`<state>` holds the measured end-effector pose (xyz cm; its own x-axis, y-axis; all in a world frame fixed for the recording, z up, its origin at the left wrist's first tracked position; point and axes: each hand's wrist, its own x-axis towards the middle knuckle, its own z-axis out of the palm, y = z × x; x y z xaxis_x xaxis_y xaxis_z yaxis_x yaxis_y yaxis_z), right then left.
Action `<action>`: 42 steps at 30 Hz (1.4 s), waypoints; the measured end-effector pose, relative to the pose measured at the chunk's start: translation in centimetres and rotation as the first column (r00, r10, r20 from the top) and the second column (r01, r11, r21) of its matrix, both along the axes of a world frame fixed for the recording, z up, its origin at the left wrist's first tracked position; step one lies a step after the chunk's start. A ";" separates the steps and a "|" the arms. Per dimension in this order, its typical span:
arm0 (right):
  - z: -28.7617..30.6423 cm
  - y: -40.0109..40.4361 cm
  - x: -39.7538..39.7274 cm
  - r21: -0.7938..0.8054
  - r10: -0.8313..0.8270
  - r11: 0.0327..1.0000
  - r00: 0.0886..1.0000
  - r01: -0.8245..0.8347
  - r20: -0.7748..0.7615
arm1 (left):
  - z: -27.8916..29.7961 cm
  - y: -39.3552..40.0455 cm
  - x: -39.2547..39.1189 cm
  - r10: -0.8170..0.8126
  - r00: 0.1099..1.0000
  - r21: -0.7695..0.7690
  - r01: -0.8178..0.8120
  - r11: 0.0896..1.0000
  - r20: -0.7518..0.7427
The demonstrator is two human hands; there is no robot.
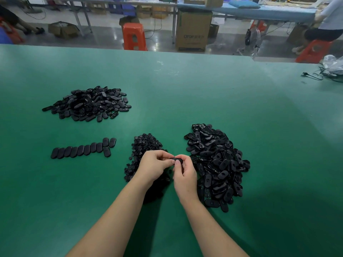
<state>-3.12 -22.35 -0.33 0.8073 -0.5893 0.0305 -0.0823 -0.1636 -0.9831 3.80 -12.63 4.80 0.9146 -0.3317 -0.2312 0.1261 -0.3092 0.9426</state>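
Both hands meet over the green table (185, 93), holding one black oval plastic shell (177, 161) between them. My left hand (155, 166) pinches its left end with curled fingers. My right hand (184, 175) grips its right end, thumb on the near side. A heap of small black round parts (143, 145) lies just beyond and under my left hand. To the right sits a large pile of black oval shells (217, 164).
A row of black oval pieces (81, 150) lies flat at the left, and another heap of oval pieces (89, 102) sits farther back left. Cables and a plastic bag (332, 69) lie at the table's far right. Beyond the table edge stand orange stools (134, 36) and cardboard boxes (193, 30).
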 end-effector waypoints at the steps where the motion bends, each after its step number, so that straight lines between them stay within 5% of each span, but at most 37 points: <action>1: 0.0 0.0 0.0 0.004 -0.004 1.000 1.000 0.004 -0.003 | 0.0 0.0 0.0 -0.004 1.000 -0.003 0.004 1.000 -0.009; 15: -0.2 -0.2 0.1 0.006 -0.038 0.999 0.999 0.038 -0.025 | -0.2 -0.8 -0.3 -0.060 0.994 0.228 0.038 0.973 0.090; 42: -0.1 -0.2 0.1 0.015 -0.035 0.999 0.999 0.035 -0.023 | 0.1 -0.7 -1.2 -0.036 0.994 0.204 0.014 0.979 0.104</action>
